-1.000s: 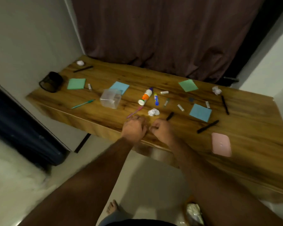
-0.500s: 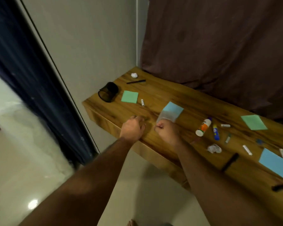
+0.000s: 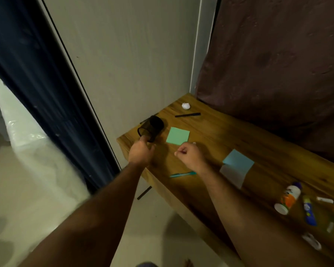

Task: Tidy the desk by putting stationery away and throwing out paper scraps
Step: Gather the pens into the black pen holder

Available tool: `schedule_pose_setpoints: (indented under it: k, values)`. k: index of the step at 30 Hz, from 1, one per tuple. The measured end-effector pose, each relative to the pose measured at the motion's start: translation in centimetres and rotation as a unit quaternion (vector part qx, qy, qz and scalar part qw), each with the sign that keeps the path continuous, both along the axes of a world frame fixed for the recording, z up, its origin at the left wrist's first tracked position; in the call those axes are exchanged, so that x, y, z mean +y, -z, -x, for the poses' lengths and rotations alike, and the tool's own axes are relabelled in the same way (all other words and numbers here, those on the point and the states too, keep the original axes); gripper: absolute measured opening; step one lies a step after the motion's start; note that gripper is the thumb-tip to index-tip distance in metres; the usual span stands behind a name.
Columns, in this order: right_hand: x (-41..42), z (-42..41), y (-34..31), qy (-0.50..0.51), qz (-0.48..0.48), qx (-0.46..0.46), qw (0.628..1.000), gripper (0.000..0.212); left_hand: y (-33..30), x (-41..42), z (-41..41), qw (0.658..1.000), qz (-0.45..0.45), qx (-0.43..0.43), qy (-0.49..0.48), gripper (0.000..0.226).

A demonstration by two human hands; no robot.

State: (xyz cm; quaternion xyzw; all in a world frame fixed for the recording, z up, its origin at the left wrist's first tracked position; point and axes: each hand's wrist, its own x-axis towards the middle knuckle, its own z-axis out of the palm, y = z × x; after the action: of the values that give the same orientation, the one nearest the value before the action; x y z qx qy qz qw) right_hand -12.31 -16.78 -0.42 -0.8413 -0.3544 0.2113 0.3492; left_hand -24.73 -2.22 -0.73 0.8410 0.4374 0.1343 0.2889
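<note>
Two bare hands work at the left end of a wooden desk (image 3: 239, 139) set into a corner, a pale wall to its left and a brown curtain (image 3: 278, 64) behind. A dark blue curtain (image 3: 46, 97) hangs left of the wall, and pale floor shows below the desk's front edge.

The left hand (image 3: 141, 152) sits at the desk's left front corner, fingers curled, fingertips touching the rim of a black mesh pen cup (image 3: 151, 128) that lies tipped on its side; whether it grips the rim cannot be told. Nothing can be made out inside the cup. The right hand (image 3: 189, 156) is closed in a loose fist over the desk, a small pale end showing above its knuckles.

A green sticky note (image 3: 178, 135) lies between the cup and the right hand. A teal pen (image 3: 182, 174) lies near the front edge. Farther back lie a black pen (image 3: 187, 114) and a crumpled white paper scrap (image 3: 185, 106). To the right, a blue sticky note (image 3: 238, 160) touches a clear box (image 3: 232, 175); beyond lie a glue bottle (image 3: 288, 198) and a blue tube (image 3: 309, 211).
</note>
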Motion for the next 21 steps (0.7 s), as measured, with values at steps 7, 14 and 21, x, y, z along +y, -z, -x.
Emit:
schedule_pose_setpoints:
  k: [7,14,21]
  values:
    - [4.8,-1.8,0.4,-0.012,0.006,0.029,0.999,0.022,0.9,5.5,-2.2,0.991,0.100,-0.010,-0.089,0.079]
    - [9.4,-3.8,0.8,0.006,0.035,-0.056,0.998,0.037,2.9,9.8,-4.4,0.987,0.133,0.054,-0.073,0.123]
    - [13.3,-3.9,1.3,0.013,0.050,-0.140,0.989,0.057,3.9,10.8,-5.7,0.991,0.127,0.028,-0.012,0.114]
